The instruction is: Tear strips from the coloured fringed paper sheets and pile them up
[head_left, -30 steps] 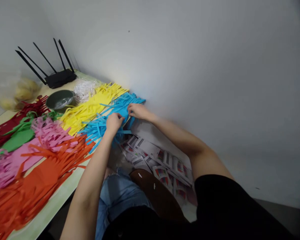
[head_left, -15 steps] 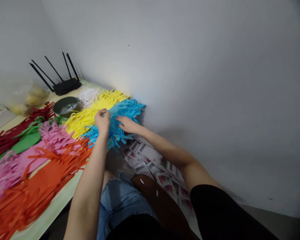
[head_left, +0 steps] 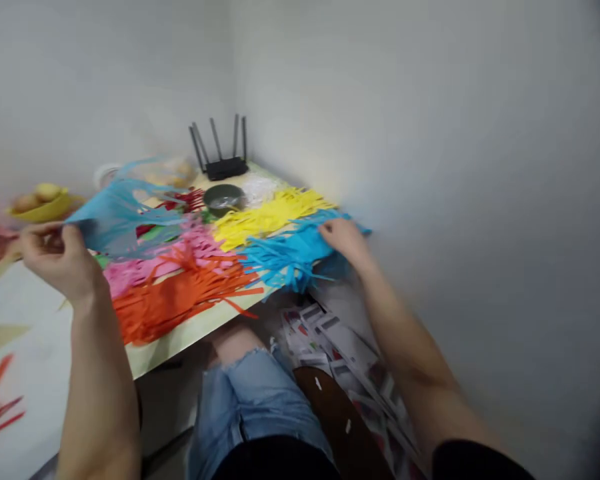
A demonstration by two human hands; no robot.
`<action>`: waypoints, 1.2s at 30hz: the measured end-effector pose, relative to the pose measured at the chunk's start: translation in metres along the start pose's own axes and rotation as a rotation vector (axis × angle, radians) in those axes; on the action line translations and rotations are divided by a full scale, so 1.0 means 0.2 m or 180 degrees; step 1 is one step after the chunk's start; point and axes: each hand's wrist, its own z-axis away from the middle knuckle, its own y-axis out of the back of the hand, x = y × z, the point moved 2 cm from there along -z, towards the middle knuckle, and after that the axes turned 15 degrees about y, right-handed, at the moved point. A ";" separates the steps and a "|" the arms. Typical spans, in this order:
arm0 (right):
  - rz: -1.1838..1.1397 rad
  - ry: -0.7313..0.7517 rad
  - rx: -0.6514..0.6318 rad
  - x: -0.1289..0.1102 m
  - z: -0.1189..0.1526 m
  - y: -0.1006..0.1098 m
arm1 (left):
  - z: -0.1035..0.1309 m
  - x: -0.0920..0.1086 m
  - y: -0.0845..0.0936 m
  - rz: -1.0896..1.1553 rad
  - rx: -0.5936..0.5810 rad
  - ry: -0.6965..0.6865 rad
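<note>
My left hand (head_left: 63, 257) pinches one end of a thin light-blue fringed sheet (head_left: 117, 217), which hangs in the air over the left part of the table, smeared by motion. At the table's right corner my right hand (head_left: 345, 239) rests on the blue fringed pile (head_left: 293, 248), its fingers curled together; what lies between them is too small to tell. Behind the blue pile lies a yellow fringed pile (head_left: 270, 217). Orange fringed pieces (head_left: 173, 299) and pink ones (head_left: 203, 241) spread between my hands.
A black router (head_left: 225, 168) stands at the back corner, with a dark green bowl (head_left: 223, 199) in front. Yellow bowl (head_left: 45, 207) with round items at left. White paper (head_left: 35, 360) with orange strips at lower left. Printed packets (head_left: 345, 340) lie below the table's right edge.
The view has turned left. My left hand has moved far left, lifting a light-blue sheet off the blue pile. My right hand has shifted to the right end of that pile.
</note>
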 end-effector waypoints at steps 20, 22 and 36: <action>-0.0761 0.3575 -0.0130 -1.52 0.31 -0.20 | 0.79 -0.48 0.45 -0.1391 0.0484 0.0771; -0.0216 0.3564 -0.0101 -1.52 0.31 -0.15 | 0.77 -0.47 0.47 -0.1742 0.0602 0.0716; -0.1587 0.3087 -0.1055 -1.35 0.24 -0.13 | 0.62 -0.38 0.25 0.1160 -0.0892 0.1243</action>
